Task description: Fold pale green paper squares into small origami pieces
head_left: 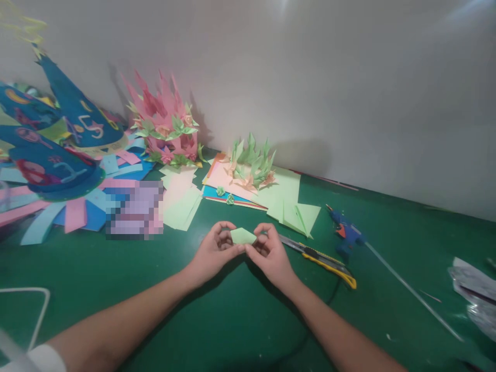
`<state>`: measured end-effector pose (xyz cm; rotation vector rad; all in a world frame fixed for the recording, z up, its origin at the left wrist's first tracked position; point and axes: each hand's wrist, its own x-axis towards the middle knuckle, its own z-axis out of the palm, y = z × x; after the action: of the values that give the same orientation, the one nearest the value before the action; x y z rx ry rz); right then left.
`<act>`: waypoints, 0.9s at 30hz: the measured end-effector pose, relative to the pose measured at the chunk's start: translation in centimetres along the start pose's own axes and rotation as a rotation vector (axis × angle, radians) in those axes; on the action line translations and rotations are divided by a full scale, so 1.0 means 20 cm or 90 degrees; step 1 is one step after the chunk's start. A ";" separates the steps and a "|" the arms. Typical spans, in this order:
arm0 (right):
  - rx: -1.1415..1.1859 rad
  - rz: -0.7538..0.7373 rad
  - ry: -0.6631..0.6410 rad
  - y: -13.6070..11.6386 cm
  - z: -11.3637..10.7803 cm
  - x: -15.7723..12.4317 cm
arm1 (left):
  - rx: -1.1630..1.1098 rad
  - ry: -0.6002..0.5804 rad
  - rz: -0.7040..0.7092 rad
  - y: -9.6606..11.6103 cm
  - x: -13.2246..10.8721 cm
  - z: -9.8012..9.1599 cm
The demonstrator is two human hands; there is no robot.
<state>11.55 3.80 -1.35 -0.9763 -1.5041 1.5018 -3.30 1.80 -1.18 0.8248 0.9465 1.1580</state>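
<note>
A small folded piece of light green paper (243, 236) is held up between my two hands over the green table. My left hand (219, 247) pinches its left side, thumb along the lower edge and fingers curled behind. On the right side, my right hand (270, 251) grips it the same way, and the two thumb tips nearly meet below it. Just right of my right hand lies a yellow utility knife (329, 266) with its blade out. Beyond my hands are two small green paper roses (225, 195) and folded green sheets (296, 217).
A blue glue gun (351, 235) with a long glue stick lies at right. Behind stand a green paper crown (253, 165) on stacked paper and pink paper crowns (165, 119). Blue cone hats (77, 103) and paper strips fill the left. Clear plastic packaging (476, 294) sits far right.
</note>
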 end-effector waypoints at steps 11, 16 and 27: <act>-0.192 -0.183 -0.032 -0.01 -0.05 0.00 | 0.134 -0.100 0.005 0.02 -0.02 0.00; -0.252 -0.189 0.010 -0.02 -0.04 0.01 | 0.186 -0.081 0.038 0.01 -0.02 0.00; -0.254 -0.188 0.107 0.00 -0.03 0.00 | 0.231 0.003 -0.004 0.02 -0.01 0.01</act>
<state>12.00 4.06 -1.25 -1.0226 -1.7711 0.9082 -3.34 1.65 -0.65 1.1074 1.1814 0.9958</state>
